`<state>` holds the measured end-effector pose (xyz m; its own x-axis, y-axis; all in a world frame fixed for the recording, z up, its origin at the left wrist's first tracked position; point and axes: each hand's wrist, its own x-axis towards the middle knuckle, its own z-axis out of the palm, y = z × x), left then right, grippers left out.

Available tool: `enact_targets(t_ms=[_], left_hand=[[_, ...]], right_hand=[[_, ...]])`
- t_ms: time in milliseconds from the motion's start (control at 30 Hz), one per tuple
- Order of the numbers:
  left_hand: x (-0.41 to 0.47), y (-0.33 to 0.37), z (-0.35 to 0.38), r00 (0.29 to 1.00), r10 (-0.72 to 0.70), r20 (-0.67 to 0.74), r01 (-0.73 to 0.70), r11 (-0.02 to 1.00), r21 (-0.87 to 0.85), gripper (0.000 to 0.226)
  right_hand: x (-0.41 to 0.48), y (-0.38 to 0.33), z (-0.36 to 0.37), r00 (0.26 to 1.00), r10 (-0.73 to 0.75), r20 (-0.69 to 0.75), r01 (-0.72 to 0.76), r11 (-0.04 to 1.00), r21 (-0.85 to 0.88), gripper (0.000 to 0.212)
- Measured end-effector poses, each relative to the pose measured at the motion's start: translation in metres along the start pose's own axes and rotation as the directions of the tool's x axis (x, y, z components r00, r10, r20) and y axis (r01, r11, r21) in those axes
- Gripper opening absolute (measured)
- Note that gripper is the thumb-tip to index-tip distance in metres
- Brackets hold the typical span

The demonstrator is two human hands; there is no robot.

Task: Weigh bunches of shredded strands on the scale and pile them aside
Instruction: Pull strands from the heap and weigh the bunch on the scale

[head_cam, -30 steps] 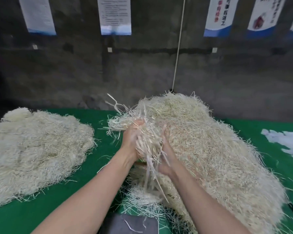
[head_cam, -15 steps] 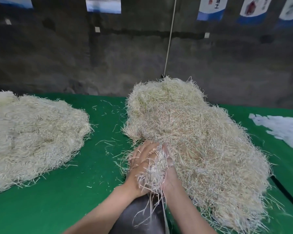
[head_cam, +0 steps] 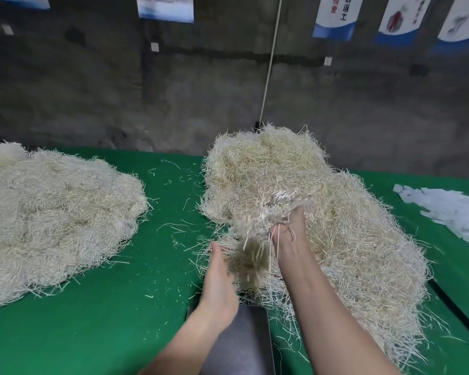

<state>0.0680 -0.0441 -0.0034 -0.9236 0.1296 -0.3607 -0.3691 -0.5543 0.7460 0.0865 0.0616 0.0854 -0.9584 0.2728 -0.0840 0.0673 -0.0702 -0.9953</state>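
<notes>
One strand bunch [head_cam: 257, 220] is clutched in the right hand [head_cam: 289, 235], left hand [head_cam: 218, 282] flat, empty; poster [head_cam: 336, 17] writing blurred.

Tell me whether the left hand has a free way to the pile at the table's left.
Probably yes: the left hand is open and holds nothing, and only green table with stray strands lies between it and the left pile.

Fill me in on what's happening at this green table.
A person is taking shredded strands from the big pile on the right. The right hand grips a loose bunch lifted off that pile, strands trailing down. The left hand is open just below it, near the dark scale at the near edge of the table. A second pile lies to the left.
</notes>
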Motion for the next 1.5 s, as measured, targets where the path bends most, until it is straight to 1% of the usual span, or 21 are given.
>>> enact_targets(t_ms=[67,133,200,233,300,367,467,533,600,667,700,767,833,900,1000,1100,1167,1233,1300,1367,1500], left_hand=[[0.007,-0.005,0.008,0.985,-0.156,0.07,0.16,0.985,-0.059,0.091],[0.011,-0.008,0.015,0.94,-0.284,0.191,0.319,0.93,-0.184,0.098],[0.014,-0.005,0.017,0.894,-0.337,0.295,0.423,0.853,-0.307,0.111],[0.015,-0.002,0.017,0.888,-0.32,0.332,0.435,0.817,-0.379,0.115],[0.02,0.005,0.015,0.913,-0.243,0.329,0.385,0.781,-0.492,0.116],[0.023,0.018,0.015,0.935,-0.207,0.287,0.328,0.811,-0.485,0.111],[0.023,0.035,0.019,0.941,-0.192,0.278,0.295,0.866,-0.403,0.085],[0.023,0.038,0.019,0.951,-0.157,0.267,0.237,0.923,-0.302,0.053],[0.021,0.034,0.017,0.974,-0.106,0.201,0.131,0.984,-0.12,0.047],[0.012,0.024,0.019,0.992,-0.037,0.118,0.034,0.999,0.035,0.06],[0.006,0.015,0.022,0.998,0.036,0.06,-0.042,0.993,0.113,0.063],[0.001,0.001,0.022,0.956,0.294,-0.006,-0.271,0.89,0.368,0.048],[0.004,-0.003,0.015,0.878,0.478,-0.041,-0.385,0.753,0.533,0.038],[0.014,0.006,-0.001,0.88,0.444,-0.168,-0.259,0.746,0.613,0.042],[0.028,0.019,-0.021,0.932,0.231,-0.278,-0.001,0.771,0.636,0.04],[0.029,0.016,-0.023,0.962,0.112,-0.247,0.095,0.714,0.694,0.043],[0.026,0.01,-0.012,0.982,0.05,-0.182,0.095,0.703,0.704,0.037],[0.023,0.009,-0.005,0.988,-0.037,-0.15,0.118,0.811,0.574,0.037],[0.021,0.014,-0.007,0.982,-0.165,-0.092,0.184,0.945,0.27,0.038],[0.017,0.019,-0.016,0.975,-0.202,-0.098,0.212,0.971,0.111,0.045],[0.012,0.017,-0.037,0.964,-0.082,-0.254,0.154,0.948,0.278,0.072]], right_hand=[[0.009,0.01,0.006,0.998,-0.047,-0.036,0.045,0.998,-0.038,0.034],[0.024,0.009,0.017,0.982,-0.113,-0.155,0.132,0.984,0.122,0.039],[0.052,-0.001,0.025,0.944,0.004,-0.329,0.122,0.924,0.361,0.048],[0.062,-0.005,0.025,0.908,0.036,-0.418,0.137,0.916,0.377,0.052],[0.063,0.003,0.024,0.881,-0.18,-0.437,0.264,0.954,0.139,0.046],[0.056,0.024,0.022,0.882,-0.393,-0.26,0.374,0.92,-0.119,0.039],[0.04,0.048,0.022,0.845,-0.528,0.08,0.525,0.793,-0.31,0.03],[0.031,0.052,0.028,0.834,-0.514,0.198,0.551,0.769,-0.324,0.028],[0.023,0.057,0.03,0.849,-0.465,0.252,0.528,0.771,-0.355,0.017],[0.027,0.062,0.029,0.92,-0.352,0.172,0.391,0.801,-0.454,0.005],[0.028,0.066,0.028,0.958,-0.267,0.102,0.283,0.832,-0.477,0.02],[0.031,0.069,0.033,0.997,0.021,0.072,-0.002,0.968,-0.253,0.046],[0.029,0.074,0.036,0.96,0.191,0.204,-0.197,0.98,0.009,0.044],[0.026,0.073,0.029,0.932,0.196,0.305,-0.2,0.98,-0.018,0.035],[0.029,0.071,0.007,0.944,0.071,0.323,0.017,0.965,-0.263,0.047],[0.024,0.068,-0.002,0.902,-0.005,0.432,0.174,0.92,-0.352,0.082],[0.016,0.067,0.005,0.866,0.005,0.5,0.212,0.902,-0.376,0.068],[0.016,0.071,0.013,0.912,0.027,0.409,0.148,0.908,-0.391,0.05],[0.026,0.077,0.012,0.972,0.067,0.226,0.02,0.931,-0.364,0.062],[0.038,0.08,0.009,0.997,0.051,0.054,-0.032,0.952,-0.304,0.065],[0.06,0.073,0.004,0.961,-0.215,-0.172,0.113,0.878,-0.465,0.063]])
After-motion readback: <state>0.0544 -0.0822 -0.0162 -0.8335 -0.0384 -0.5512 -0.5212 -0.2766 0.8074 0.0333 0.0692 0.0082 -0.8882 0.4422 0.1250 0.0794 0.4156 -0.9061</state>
